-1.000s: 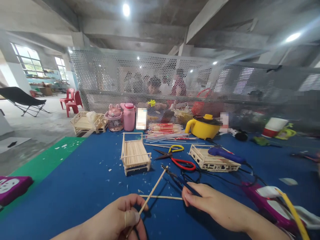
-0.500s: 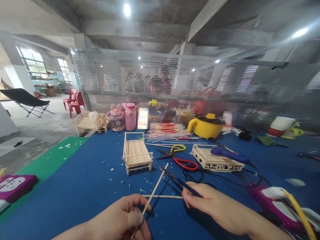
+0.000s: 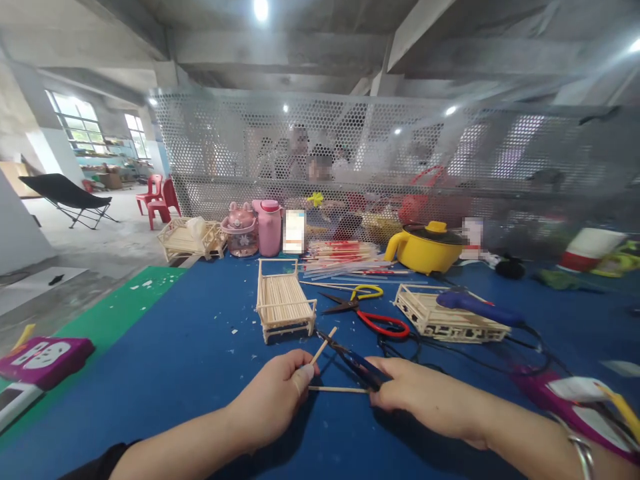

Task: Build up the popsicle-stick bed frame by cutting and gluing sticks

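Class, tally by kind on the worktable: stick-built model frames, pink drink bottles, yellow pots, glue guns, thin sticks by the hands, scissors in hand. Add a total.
Stick-built model frames: 3
Pink drink bottles: 2
Yellow pots: 1
Glue guns: 1
Thin sticks by the left hand: 2
Scissors in the right hand: 1
Total: 10

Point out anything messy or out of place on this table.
Pale chips litter the blue mat around the stick bed and the green strip. A black cord lies in loose loops by the red scissors. Nothing looks broken or spilled.
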`<state>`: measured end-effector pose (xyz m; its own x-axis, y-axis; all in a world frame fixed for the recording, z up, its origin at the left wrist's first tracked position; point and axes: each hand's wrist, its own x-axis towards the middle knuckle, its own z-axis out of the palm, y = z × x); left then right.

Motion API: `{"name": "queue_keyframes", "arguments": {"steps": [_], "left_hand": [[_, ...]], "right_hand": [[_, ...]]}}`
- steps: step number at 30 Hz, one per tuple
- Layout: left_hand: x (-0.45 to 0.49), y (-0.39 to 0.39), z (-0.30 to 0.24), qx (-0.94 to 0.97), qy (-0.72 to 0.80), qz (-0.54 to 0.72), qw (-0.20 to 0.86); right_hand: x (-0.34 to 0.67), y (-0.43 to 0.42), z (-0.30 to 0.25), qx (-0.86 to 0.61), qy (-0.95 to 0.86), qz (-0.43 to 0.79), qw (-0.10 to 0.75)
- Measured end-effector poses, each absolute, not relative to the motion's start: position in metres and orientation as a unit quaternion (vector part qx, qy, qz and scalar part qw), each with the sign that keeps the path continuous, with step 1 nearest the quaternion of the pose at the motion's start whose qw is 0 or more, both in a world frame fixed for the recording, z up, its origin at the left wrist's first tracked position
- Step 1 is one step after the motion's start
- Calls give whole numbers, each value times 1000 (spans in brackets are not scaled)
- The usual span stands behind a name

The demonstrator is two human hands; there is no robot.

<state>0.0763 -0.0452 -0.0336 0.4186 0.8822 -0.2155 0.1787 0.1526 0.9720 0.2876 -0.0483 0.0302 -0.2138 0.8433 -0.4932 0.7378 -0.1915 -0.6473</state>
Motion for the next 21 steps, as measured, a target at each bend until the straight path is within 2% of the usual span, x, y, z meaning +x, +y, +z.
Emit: {"name": "queue_keyframes", "arguments": {"steps": [3,9,17,21], "left_hand": [[80,-50,-42,598,463,282,591],[81,-60,-35,646,508,225,524],[79,-58,-39,653,512,241,503],[81,-58,-41,635,508,254,523]], "right_hand": [[283,-50,35,-657,-635,407,-3],[280,-57,31,-636,-704,312,-51],[277,-59,16,-623,-735,268,0],[275,-60,13,-622,-770,140,-20]]}}
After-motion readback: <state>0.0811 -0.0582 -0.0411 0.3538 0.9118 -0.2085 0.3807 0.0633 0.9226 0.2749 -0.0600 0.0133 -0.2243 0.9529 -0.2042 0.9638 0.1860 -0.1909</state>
